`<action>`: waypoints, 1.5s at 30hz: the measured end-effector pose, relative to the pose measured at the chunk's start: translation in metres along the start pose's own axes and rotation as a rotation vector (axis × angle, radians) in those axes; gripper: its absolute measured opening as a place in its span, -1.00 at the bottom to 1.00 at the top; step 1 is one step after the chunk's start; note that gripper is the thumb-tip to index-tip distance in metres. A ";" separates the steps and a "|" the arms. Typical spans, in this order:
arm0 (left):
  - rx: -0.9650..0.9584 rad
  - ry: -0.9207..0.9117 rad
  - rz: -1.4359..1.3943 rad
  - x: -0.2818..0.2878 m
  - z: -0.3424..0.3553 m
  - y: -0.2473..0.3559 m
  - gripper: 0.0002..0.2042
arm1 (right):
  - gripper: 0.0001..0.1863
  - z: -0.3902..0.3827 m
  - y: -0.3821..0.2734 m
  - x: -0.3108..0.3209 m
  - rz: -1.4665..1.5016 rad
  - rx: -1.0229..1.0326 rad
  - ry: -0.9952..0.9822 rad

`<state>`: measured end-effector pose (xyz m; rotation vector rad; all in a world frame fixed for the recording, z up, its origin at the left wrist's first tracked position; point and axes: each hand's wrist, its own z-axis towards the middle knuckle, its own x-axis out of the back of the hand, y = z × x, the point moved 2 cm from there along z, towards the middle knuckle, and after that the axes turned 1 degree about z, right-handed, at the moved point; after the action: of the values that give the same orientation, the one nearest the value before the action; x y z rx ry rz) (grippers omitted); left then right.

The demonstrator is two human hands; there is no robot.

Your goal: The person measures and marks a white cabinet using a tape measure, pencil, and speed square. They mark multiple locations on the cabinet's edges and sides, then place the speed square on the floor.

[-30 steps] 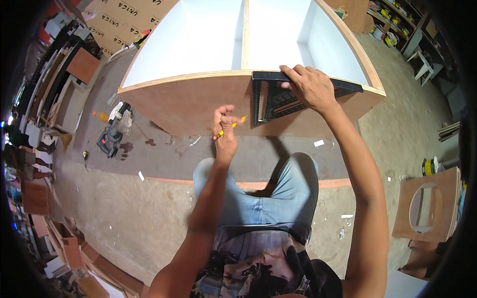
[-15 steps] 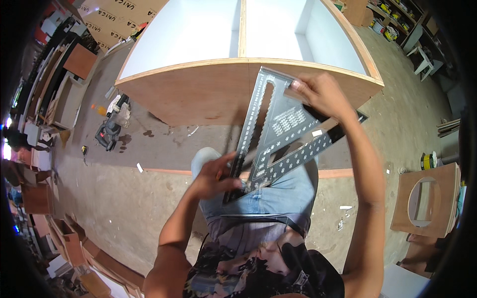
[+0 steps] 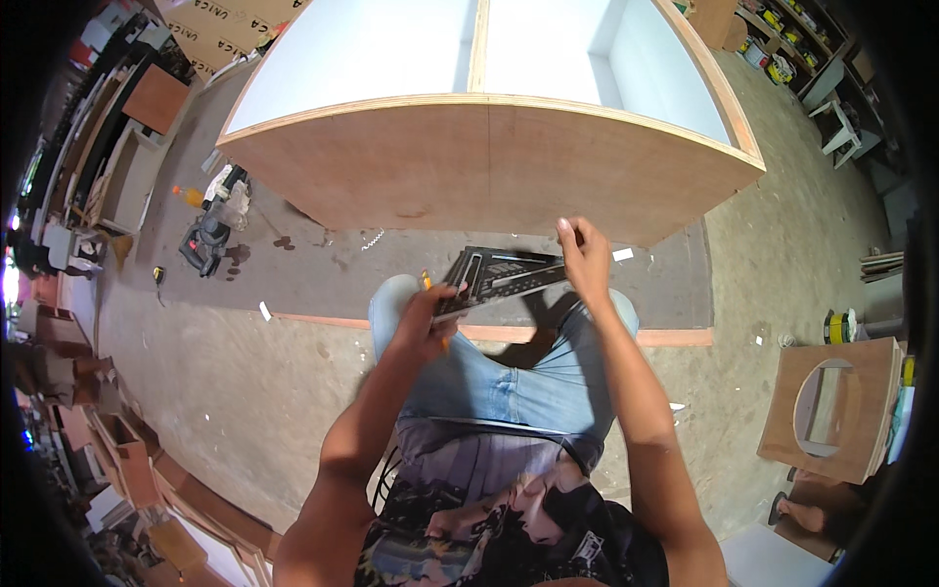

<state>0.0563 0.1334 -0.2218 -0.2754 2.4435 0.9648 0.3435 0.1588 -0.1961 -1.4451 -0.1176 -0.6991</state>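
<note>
My left hand [image 3: 426, 315] is closed round one end of a black triangular layout square [image 3: 486, 279] and a slim yellow marking tool [image 3: 426, 279], both held low over my knees. At the square's other end is my right hand [image 3: 581, 256], fingers curled and thumb up; its exact grip is partly hidden. Just beyond stands the plywood box [image 3: 391, 157], white inside and split by a divider [image 3: 478, 44], with a thin vertical line on its near face. The square is apart from that face.
Left on the grey sheet [image 3: 303, 274] lie a power tool [image 3: 205, 245], an orange bottle [image 3: 191, 196] and a tape measure [image 3: 158, 279]. A panel with a round opening [image 3: 782, 401] is at lower right, near someone's bare foot [image 3: 802, 514]. Shelves [image 3: 782, 29] and white chair [image 3: 836, 132] stand right.
The square has come away from the box's top edge and is lowered over my knees. My left hand has taken hold of it; my right hand has moved down with it.
</note>
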 end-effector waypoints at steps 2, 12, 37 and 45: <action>-0.011 -0.061 -0.010 -0.022 0.032 -0.002 -0.85 | -0.59 -0.035 0.040 -0.014 0.187 -0.060 0.240; 0.047 -0.285 -0.206 -0.064 0.118 0.021 -0.51 | 0.20 -0.002 0.104 -0.101 1.166 -1.041 0.150; -0.090 -0.143 -0.025 0.042 0.105 -0.045 -0.47 | 0.45 0.039 0.130 -0.133 1.507 -0.847 0.306; -0.084 -0.135 0.001 0.041 0.105 -0.047 -0.47 | 0.28 0.039 0.120 -0.130 1.475 -0.870 0.368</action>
<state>0.0774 0.1706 -0.3363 -0.2307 2.2851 1.0536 0.3132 0.2386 -0.3556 -1.6696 1.5529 0.3116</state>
